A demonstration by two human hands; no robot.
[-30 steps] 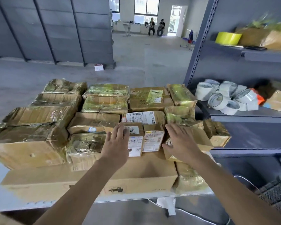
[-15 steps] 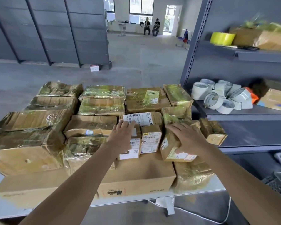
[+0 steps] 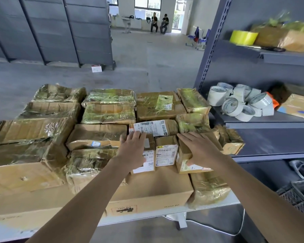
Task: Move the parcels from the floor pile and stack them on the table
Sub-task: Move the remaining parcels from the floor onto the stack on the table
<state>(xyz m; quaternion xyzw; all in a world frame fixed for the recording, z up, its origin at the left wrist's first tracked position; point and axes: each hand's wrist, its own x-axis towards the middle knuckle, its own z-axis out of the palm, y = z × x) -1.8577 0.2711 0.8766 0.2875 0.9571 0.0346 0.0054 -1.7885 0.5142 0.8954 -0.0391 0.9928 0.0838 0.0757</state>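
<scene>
- While the left hand (image 3: 132, 152) is lying flat, fingers straight, on the left small box (image 3: 148, 155), it is sitting slightly further forward than a second ago, its fingertips now reaching the labelled parcel (image 3: 153, 128) behind.
- The right hand (image 3: 203, 149) is holding the right small box (image 3: 182, 162), fingers laid across its top and thumb hooking down its front. A second ago that box was lying lower and off to the right. It is now standing closed up against the middle small box (image 3: 166, 149).
- Three small boxes are therefore sitting in a row, side by side, on the large carton (image 3: 156, 188) at the near edge of the table (image 3: 147, 216).
- I am reading this as the placement finishing, with both hands squaring up the row rather than carrying anything.
- Many parcels are already lying stacked across the table. The floor pile is not showing, so how many are remaining I cannot tell.
- My guess is that both hands are about to let go and head back for another parcel.
</scene>
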